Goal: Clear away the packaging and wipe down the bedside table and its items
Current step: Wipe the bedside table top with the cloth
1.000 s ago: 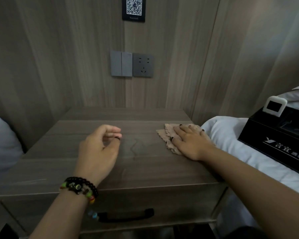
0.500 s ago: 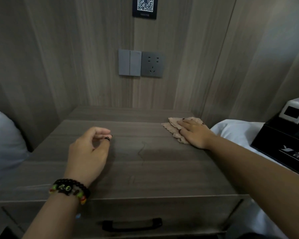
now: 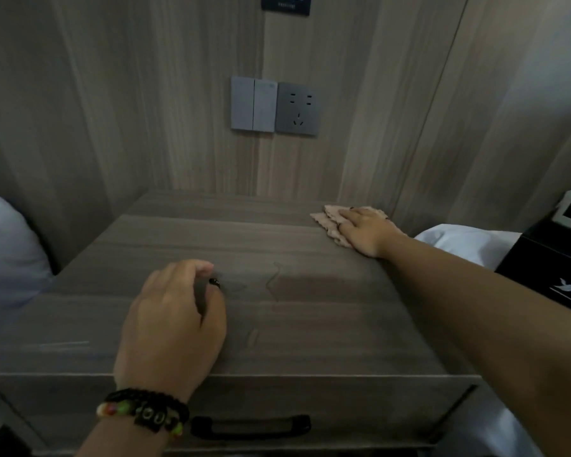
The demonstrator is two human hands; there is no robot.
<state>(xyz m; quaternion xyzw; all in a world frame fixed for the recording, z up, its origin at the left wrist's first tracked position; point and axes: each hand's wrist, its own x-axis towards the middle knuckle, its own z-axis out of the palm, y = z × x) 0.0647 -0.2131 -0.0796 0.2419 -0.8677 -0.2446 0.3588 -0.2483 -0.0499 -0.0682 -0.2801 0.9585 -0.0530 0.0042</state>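
the right hand (image 3: 365, 230) has its fingers straight and close together, and they press flat on a small pinkish-tan wiping cloth with wavy edges (image 3: 331, 223). the cloth lies on the far right corner of the grey-brown wooden bedside table (image 3: 310, 324), close to the wall. the right arm reaches in from the lower right, over the table's right edge.

the left hand (image 3: 172, 319) has its fingers curled in loosely, with the thumb near the first finger. i see nothing held in it. it sits over the front middle of the table top; i cannot tell if it touches the wood. a string of black and coloured beads (image 3: 144, 412) goes round the left wrist.

under the table top is a drawer with a black bar handle (image 3: 249, 427). on the wooden wall behind are two grey light switches (image 3: 253, 103) and, just beside them, a dark grey wall socket (image 3: 298, 108). a pale pillow (image 3: 4, 255) is at the left. white bedding (image 3: 465, 240) is at the right, with a black box with white print (image 3: 551, 275) on it.
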